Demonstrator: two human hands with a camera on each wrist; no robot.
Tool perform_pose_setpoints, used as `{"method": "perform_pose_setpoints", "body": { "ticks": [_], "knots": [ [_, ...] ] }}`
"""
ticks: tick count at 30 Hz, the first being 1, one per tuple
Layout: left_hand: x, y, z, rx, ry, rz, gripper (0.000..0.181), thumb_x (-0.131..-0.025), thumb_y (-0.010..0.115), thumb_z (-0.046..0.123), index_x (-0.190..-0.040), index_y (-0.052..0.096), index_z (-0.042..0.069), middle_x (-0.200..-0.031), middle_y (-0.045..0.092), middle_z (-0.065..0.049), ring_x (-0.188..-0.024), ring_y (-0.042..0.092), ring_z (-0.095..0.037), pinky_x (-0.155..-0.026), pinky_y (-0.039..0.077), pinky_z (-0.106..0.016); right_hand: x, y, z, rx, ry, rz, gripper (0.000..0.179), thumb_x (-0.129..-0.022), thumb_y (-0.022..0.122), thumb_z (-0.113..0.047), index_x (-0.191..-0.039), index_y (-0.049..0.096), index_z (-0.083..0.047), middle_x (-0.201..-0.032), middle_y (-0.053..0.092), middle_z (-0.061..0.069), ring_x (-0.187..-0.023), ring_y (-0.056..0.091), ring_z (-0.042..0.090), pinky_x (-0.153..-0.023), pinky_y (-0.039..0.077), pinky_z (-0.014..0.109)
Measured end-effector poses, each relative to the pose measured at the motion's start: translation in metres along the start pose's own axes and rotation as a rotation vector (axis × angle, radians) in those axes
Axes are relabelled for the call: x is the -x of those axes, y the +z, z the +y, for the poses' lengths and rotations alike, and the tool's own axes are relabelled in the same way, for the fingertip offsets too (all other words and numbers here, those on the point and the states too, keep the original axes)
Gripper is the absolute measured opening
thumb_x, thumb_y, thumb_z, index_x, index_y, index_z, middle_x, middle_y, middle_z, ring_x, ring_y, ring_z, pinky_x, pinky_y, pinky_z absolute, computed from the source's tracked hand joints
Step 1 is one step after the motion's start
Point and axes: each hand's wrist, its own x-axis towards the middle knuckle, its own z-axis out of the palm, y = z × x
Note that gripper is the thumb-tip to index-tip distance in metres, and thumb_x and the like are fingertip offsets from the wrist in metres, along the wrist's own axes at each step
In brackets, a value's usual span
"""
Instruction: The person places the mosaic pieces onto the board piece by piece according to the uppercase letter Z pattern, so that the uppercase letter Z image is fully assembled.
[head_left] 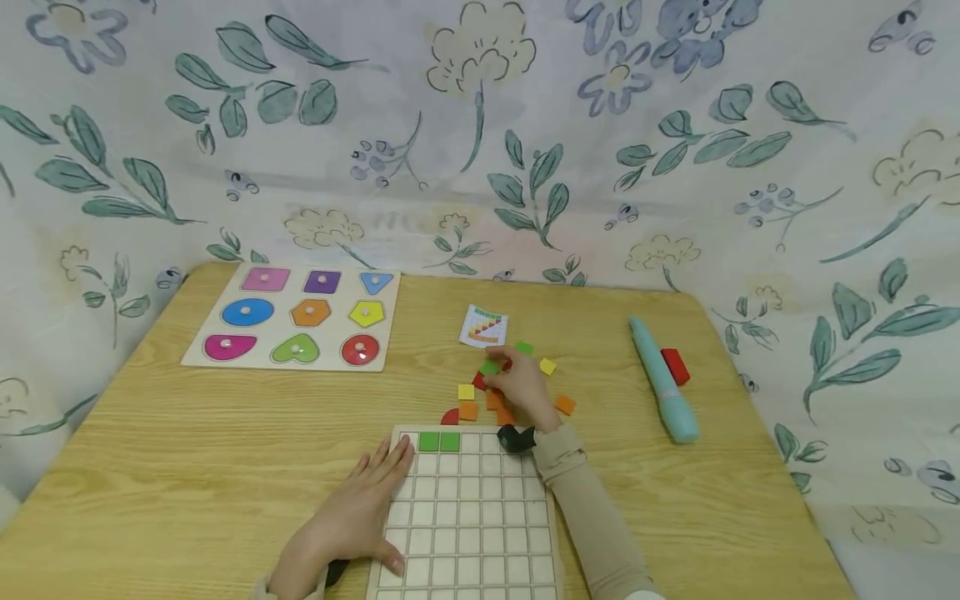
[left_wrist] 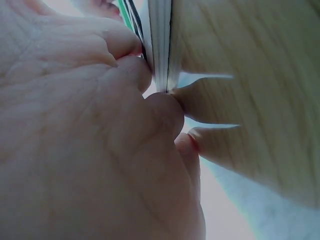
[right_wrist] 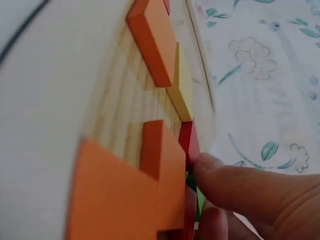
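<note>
The left hand (head_left: 356, 504) lies with straight, spread fingers on a grid board (head_left: 468, 517); two green squares (head_left: 429, 442) sit just beside its fingertips. The right hand (head_left: 522, 387) seems to pinch a green tile (head_left: 489, 367), partly hidden, with loose tiles (head_left: 468, 411) near it and a card (head_left: 483, 327) just beyond.

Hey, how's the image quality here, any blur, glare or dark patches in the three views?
Head view: soft, fairly even light, the grid board's lines readable; left wrist view: dim, with the left hand shadowed and blown-out white at lower right; right wrist view: muted and hazy, tabletop grain smeared, pale area at left blurred.
</note>
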Motion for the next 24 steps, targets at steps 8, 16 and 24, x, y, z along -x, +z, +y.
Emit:
{"method": "perform_pose_setpoints", "body": {
  "ticks": [8, 16, 24],
  "knots": [
    [0.000, -0.004, 0.004, 0.003, -0.002, -0.004, 0.142, -0.042, 0.089, 0.052, -0.152, 0.019, -0.004, -0.161, 0.014, -0.023, -0.147, 0.010, -0.047, -0.116, 0.015, -0.065, -0.001, 0.001, 0.002, 0.013, -0.026, 0.003, 0.035, -0.083, 0.072, -0.002, -0.117, 0.067, -0.009, -0.106, 0.069, 0.008, -0.091, 0.062, 0.021, -0.075, 0.053, 0.029],
    [-0.001, -0.003, 0.004, 0.003, -0.015, -0.021, 0.141, -0.043, 0.089, 0.053, -0.152, 0.020, -0.003, -0.161, 0.013, -0.022, -0.148, 0.009, -0.046, -0.117, 0.014, -0.064, 0.008, 0.002, 0.004, -0.081, -0.063, 0.019, 0.030, -0.082, 0.071, 0.004, -0.111, 0.069, -0.005, -0.094, 0.065, 0.010, -0.085, 0.061, 0.020, -0.079, 0.056, 0.032],
    [0.001, -0.004, 0.004, 0.015, -0.019, -0.016, 0.141, -0.043, 0.089, 0.053, -0.152, 0.019, -0.003, -0.161, 0.013, -0.021, -0.148, 0.008, -0.046, -0.117, 0.014, -0.064, 0.034, -0.012, -0.007, -0.076, -0.033, -0.253, 0.015, -0.087, 0.070, -0.008, -0.102, 0.071, -0.005, -0.094, 0.070, 0.010, -0.079, 0.063, 0.010, -0.070, 0.053, 0.022]
  ]
}}
